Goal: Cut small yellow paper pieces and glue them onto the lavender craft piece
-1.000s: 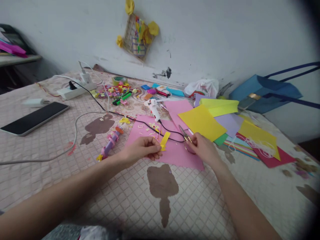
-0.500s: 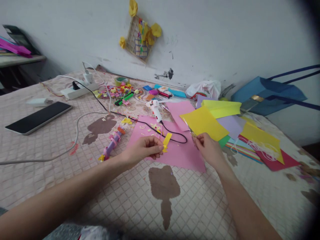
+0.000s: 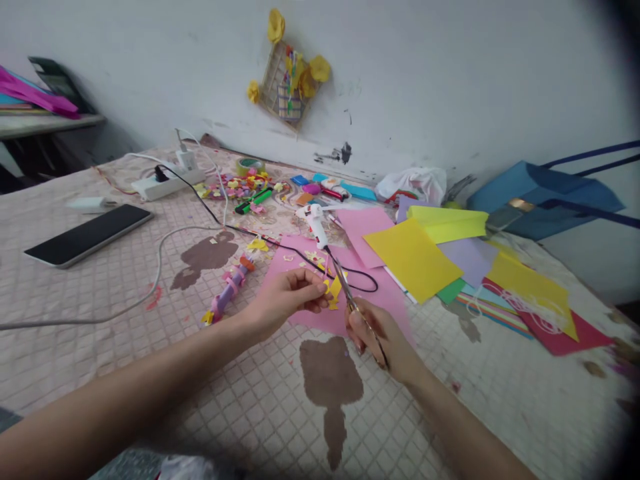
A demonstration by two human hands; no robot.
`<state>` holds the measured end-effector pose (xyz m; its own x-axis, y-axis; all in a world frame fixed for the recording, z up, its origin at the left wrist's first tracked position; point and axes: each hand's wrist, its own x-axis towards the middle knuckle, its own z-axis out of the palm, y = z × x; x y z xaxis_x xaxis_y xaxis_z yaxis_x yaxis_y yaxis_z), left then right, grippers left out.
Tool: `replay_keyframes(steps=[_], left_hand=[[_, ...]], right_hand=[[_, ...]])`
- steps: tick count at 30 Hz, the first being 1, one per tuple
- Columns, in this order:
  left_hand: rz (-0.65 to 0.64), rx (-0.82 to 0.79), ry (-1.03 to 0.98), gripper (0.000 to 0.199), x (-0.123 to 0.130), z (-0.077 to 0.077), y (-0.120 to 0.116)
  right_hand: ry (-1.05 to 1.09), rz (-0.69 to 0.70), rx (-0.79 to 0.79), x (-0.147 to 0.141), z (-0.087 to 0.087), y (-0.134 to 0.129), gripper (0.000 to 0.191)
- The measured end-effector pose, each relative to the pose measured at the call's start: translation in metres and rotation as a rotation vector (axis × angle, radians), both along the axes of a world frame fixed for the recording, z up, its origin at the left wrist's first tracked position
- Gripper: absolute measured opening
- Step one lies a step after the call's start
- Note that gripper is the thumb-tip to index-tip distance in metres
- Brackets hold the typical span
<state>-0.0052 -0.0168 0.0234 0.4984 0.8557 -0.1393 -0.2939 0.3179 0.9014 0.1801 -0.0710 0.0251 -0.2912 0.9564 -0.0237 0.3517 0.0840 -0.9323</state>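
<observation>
Near the middle of the view, my left hand (image 3: pixel 303 293) pinches a small yellow paper piece (image 3: pixel 334 294) above a pink sheet (image 3: pixel 280 267). My right hand (image 3: pixel 383 333) is closed around a pair of scissors (image 3: pixel 351 303), whose blades point up and left beside the yellow piece. Behind the hands a white glue gun (image 3: pixel 314 223) lies on the table with its black cord looped over the pink sheet. To the left of my left hand rests a purple stick (image 3: pixel 230 290) wrapped with pink, orange and yellow pieces.
Coloured sheets, including a yellow one (image 3: pixel 413 259), spread to the right near a blue bag (image 3: pixel 545 197). A phone (image 3: pixel 90 235) and a power strip (image 3: pixel 167 185) lie at the left. Small paper cutouts (image 3: pixel 235 185) and a green cutter (image 3: pixel 254 201) lie toward the back.
My right hand has moved left and nearer to me, bringing the scissors from the yellow sheet's edge to the small yellow piece. The left hand keeps its pinch. The view has shifted slightly.
</observation>
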Motion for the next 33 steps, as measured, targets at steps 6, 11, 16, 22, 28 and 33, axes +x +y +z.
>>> replay_keyframes(steps=[6, 11, 16, 22, 28, 33], left_hand=[[0.049, 0.054, -0.013, 0.017, -0.0007, 0.0001, 0.0022], [0.041, 0.048, -0.035, 0.017, -0.0002, -0.0009, 0.0025], [0.052, 0.034, -0.064, 0.014, 0.0003, -0.0029, 0.0034], [0.052, 0.006, -0.088, 0.015, 0.0002, -0.0015, 0.003], [0.045, 0.005, -0.097, 0.014, 0.0002, -0.0027, 0.0032], [0.031, 0.005, -0.095, 0.013, 0.0, -0.0014, 0.003]], right_hand=[[-0.059, 0.023, -0.024, -0.0005, -0.0032, -0.0015, 0.035], [-0.074, 0.033, -0.051, -0.0009, -0.0045, -0.0029, 0.036], [-0.066, 0.022, -0.069, -0.0003, -0.0042, -0.0024, 0.036], [-0.063, 0.023, -0.091, 0.0018, -0.0046, -0.0018, 0.032], [-0.079, 0.031, -0.087, 0.0042, -0.0066, -0.0013, 0.035], [-0.11, 0.03, -0.059, 0.0049, -0.0073, -0.0003, 0.035]])
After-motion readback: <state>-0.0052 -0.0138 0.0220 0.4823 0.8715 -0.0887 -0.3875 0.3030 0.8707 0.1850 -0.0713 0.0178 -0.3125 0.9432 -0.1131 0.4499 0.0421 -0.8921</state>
